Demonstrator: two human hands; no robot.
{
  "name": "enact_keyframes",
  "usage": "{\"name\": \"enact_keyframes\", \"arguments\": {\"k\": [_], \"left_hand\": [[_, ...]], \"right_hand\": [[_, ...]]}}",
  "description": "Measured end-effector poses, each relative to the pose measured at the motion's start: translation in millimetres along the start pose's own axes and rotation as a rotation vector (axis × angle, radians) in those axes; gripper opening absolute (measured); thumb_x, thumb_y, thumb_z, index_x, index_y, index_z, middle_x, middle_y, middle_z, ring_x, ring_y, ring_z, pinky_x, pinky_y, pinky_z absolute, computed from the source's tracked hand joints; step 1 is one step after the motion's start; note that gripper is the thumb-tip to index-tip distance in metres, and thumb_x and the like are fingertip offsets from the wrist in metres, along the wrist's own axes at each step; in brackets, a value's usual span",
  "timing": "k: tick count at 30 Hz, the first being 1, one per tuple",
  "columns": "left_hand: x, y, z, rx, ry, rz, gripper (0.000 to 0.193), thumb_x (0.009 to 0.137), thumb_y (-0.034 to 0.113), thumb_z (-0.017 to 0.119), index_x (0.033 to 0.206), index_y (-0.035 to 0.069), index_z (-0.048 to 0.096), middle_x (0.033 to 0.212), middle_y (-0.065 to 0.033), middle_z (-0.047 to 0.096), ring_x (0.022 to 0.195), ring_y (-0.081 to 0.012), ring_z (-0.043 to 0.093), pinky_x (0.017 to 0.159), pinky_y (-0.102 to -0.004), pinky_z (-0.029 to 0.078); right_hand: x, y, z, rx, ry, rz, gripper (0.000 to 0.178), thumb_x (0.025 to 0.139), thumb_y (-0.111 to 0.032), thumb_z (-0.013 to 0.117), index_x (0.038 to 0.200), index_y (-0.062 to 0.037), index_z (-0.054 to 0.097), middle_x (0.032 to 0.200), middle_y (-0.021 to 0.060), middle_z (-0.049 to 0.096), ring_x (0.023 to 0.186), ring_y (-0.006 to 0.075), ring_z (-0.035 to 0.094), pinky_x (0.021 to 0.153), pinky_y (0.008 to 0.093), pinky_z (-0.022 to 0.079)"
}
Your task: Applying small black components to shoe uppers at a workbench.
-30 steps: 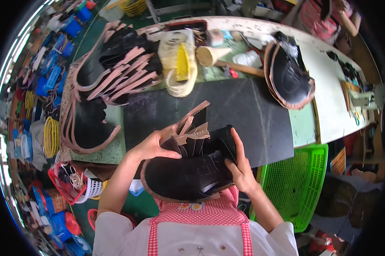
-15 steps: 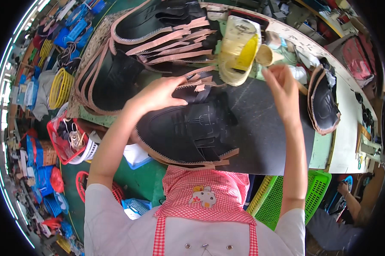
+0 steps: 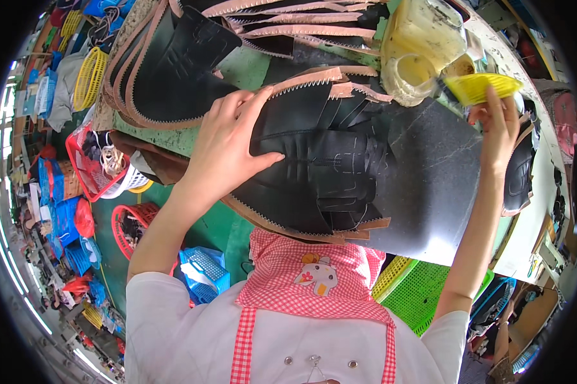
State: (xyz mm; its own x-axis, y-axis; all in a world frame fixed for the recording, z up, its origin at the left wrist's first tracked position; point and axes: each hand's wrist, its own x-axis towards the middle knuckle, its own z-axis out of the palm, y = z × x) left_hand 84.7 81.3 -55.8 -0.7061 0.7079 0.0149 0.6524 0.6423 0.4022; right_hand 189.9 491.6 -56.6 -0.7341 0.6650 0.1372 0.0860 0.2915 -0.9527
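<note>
Now the right hand, free of anything half a second ago, has the yellow tool pinched between thumb and fingers — drawn clear of the pale container, its dark end just beside the container's mouth. The left hand lies spread, thumb wide of the fingers, on the black shoe upper, which rests flat on the dark board near the apron — so one hand seems to steady the piece while the other carries the tool.
</note>
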Motion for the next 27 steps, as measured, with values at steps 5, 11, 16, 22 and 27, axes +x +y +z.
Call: {"name": "enact_keyframes", "arguments": {"k": [5,11,16,22,27], "left_hand": [[-2,4,2,0.064,0.039,0.058,0.101,0.065,0.019,0.091,0.154,0.018,0.043,0.138,-0.0118,0.051,0.126,-0.0349,0.05,0.109,-0.0469,0.04],[0,3,1,0.066,0.04,0.054,0.1,0.063,0.018,0.092,0.152,0.022,0.047,0.131,-0.0102,0.051,0.122,-0.0326,0.05,0.107,-0.0464,0.04],[6,-4,2,0.033,0.0,0.08,0.099,0.062,0.018,0.092,0.151,0.023,0.048,0.129,-0.0103,0.05,0.121,-0.0322,0.05,0.107,-0.0462,0.04],[2,-6,5,0.031,0.048,0.118,0.098,0.062,0.019,0.092,0.15,0.023,0.049,0.128,-0.01,0.051,0.119,-0.0316,0.051,0.107,-0.046,0.04],[7,-6,-1,0.072,0.041,0.101,0.097,0.061,0.018,0.092,0.149,0.022,0.052,0.126,-0.0093,0.052,0.117,-0.031,0.051,0.105,-0.0453,0.041]], "right_hand": [[-24,-14,-4,0.094,-0.515,0.224,0.026,0.102,-0.021,0.062,0.116,0.0015,0.062,0.081,0.0086,0.068,0.06,0.0104,0.062,0.054,0.0246,0.052],[-94,-35,30,0.018,-0.538,-0.082,0.029,0.083,0.0,0.082,0.109,0.0025,0.068,0.092,0.0096,0.073,0.076,0.0144,0.071,0.07,0.0274,0.059],[-99,-53,49,-0.268,-0.695,-0.329,0.021,0.082,0.004,0.079,0.101,0.0014,0.071,0.094,0.0094,0.072,0.079,0.0146,0.068,0.071,0.0268,0.053],[-100,-54,65,-0.26,-0.714,-0.463,0.018,0.084,-0.001,0.077,0.1,-0.0017,0.07,0.091,0.0067,0.07,0.067,0.0148,0.062,0.059,0.0268,0.049],[-98,-47,42,-0.42,-0.601,-0.365,0.017,0.084,0.002,0.075,0.1,-0.0023,0.071,0.083,0.0044,0.068,0.061,0.0105,0.055,0.055,0.0257,0.042]]}}
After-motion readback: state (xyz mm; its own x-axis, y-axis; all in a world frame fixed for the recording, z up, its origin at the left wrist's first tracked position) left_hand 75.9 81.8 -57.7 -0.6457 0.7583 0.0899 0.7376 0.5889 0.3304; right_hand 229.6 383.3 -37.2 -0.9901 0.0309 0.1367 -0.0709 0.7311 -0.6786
